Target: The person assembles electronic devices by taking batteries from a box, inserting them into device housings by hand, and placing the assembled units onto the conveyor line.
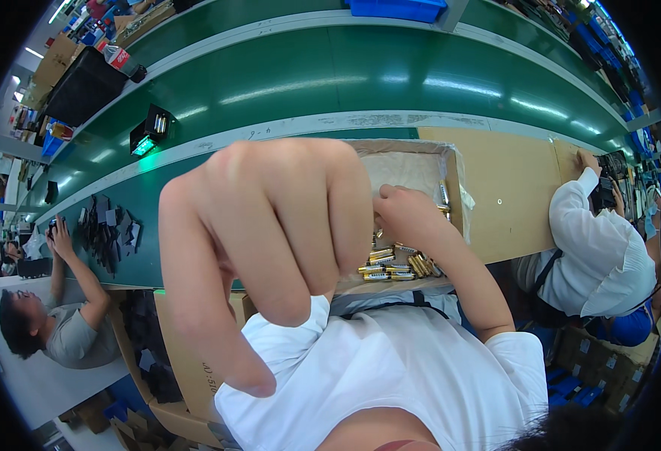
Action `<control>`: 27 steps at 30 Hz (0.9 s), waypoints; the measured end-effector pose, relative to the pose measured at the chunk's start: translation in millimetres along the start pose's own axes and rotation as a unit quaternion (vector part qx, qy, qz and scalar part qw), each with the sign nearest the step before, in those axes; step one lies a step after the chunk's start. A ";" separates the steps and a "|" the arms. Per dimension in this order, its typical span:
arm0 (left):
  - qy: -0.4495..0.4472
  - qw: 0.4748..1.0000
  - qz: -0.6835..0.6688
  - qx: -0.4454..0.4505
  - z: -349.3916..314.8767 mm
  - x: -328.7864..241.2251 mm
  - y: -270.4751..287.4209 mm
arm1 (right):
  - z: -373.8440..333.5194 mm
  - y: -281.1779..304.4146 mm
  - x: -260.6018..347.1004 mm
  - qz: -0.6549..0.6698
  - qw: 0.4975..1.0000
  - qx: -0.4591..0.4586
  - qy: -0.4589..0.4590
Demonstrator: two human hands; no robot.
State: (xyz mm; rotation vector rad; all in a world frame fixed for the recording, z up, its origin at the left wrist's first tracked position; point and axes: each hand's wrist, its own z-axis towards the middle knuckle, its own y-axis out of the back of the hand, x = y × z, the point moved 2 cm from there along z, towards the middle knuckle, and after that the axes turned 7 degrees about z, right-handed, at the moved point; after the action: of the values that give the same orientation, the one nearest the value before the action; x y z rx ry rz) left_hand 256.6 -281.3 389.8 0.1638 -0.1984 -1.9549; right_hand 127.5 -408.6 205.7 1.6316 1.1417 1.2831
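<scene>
My left hand point(270, 218) looms large in front of the camera, with its fingers bent and pressed together. Its palm is hidden, so I cannot see whether anything lies inside it. Behind it, a shallow cardboard box with a pale lining point(398, 169) sits on the bench. Gold and black batteries point(390, 268) lie loosely in the near part of that box, and a few more rest along its right wall. My right hand point(405, 214) reaches into the box above the batteries, fingers curled together; what they pinch is hidden.
A brown cardboard sheet point(496, 199) covers the bench right of the box. Black flat pieces point(110, 229) are heaped at left. A small black device with a green light point(150, 131) stands on the ledge beyond. Co-workers sit at left point(82, 323) and right point(601, 240).
</scene>
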 end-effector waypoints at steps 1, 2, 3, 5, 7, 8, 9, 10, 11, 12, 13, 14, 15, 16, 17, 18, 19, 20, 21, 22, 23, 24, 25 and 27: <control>-0.001 1.000 -0.001 0.000 -1.0 1.3 0.9 | 1.6 -2.9 -1.5 0.000 1.000 0.000 -0.001; 0.000 1.000 0.002 -0.001 -1.9 2.6 1.9 | 3.3 -5.6 -2.5 0.014 1.000 -0.017 0.011; 0.002 1.000 0.005 -0.003 -2.8 3.9 3.0 | 4.8 -8.1 -3.4 0.028 0.999 -0.034 0.023; 0.005 1.000 0.010 -0.005 -4.6 6.8 4.9 | 6.4 -10.0 -4.6 0.056 0.995 -0.068 0.047; 0.008 1.000 0.016 -0.006 -3.8 5.9 4.7 | 6.0 -8.1 1.1 0.067 0.995 -0.047 0.060; 0.009 1.000 0.021 -0.006 -3.6 5.7 4.5 | 4.4 -6.5 4.8 0.077 0.994 -0.027 0.071; 0.011 1.000 0.025 -0.007 -3.4 5.6 4.3 | 2.6 -4.9 8.3 0.087 0.993 -0.006 0.082; 0.013 0.999 0.030 -0.008 -3.4 5.3 4.1 | 1.0 -3.9 10.9 0.097 0.991 0.014 0.092; 0.013 0.999 0.030 -0.008 -3.8 5.6 4.9 | -0.1 -2.5 11.5 0.097 0.991 0.014 0.092; 0.016 0.999 0.037 -0.007 -4.3 6.0 5.6 | -1.3 -1.3 12.0 0.095 0.990 0.021 0.098; 0.020 0.999 0.044 -0.006 -5.0 6.4 6.3 | -2.5 -0.4 12.2 0.093 0.990 0.028 0.103; 0.023 0.998 0.051 -0.005 -5.6 6.7 6.8 | -3.6 0.0 12.5 0.091 0.989 0.035 0.109; 0.027 0.998 0.058 -0.004 -6.4 6.9 7.3 | -4.4 -0.4 12.9 0.089 0.989 0.043 0.114; 0.027 0.998 0.058 -0.004 -6.0 6.8 7.3 | -4.9 -1.1 13.8 0.088 0.989 0.043 0.115; 0.034 0.998 0.059 -0.011 -5.7 6.7 7.6 | -4.9 -2.4 15.1 0.077 0.989 0.030 0.121; 0.041 0.997 0.060 -0.018 -5.4 6.5 7.7 | -4.7 -4.3 16.5 0.065 0.989 0.018 0.128; 0.049 0.997 0.061 -0.026 -5.0 6.0 7.8 | -4.4 -6.6 18.2 0.054 0.989 0.005 0.136; 0.056 0.996 0.062 -0.034 -4.5 5.4 7.7 | -4.4 -8.9 20.3 0.042 0.989 -0.007 0.144; 0.056 0.996 0.063 -0.034 -5.5 6.3 8.1 | -4.6 -12.5 20.4 0.042 0.989 -0.007 0.143; 0.055 0.995 0.068 -0.039 -7.0 7.1 8.4 | -5.1 -16.3 20.9 0.046 0.988 -0.026 0.146; 0.054 0.995 0.073 -0.045 -8.6 7.9 8.6 | -5.9 -20.0 21.8 0.050 0.986 -0.045 0.150; 0.053 0.994 0.078 -0.050 -9.7 8.3 9.0 | -6.8 -22.8 23.0 0.054 0.985 -0.065 0.153; 0.052 0.994 0.083 -0.055 -10.0 8.5 9.5 | -7.7 -23.8 24.6 0.059 0.982 -0.085 0.156; 0.051 0.994 0.079 -0.049 -11.5 9.9 11.8 | -9.7 -24.5 28.2 0.054 0.983 -0.085 0.151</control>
State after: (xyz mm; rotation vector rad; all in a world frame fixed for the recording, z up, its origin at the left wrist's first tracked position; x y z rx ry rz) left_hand 265.9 -295.6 380.9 0.1782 -0.0455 -1.7899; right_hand 116.2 -373.8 193.6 1.4228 1.0952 1.6940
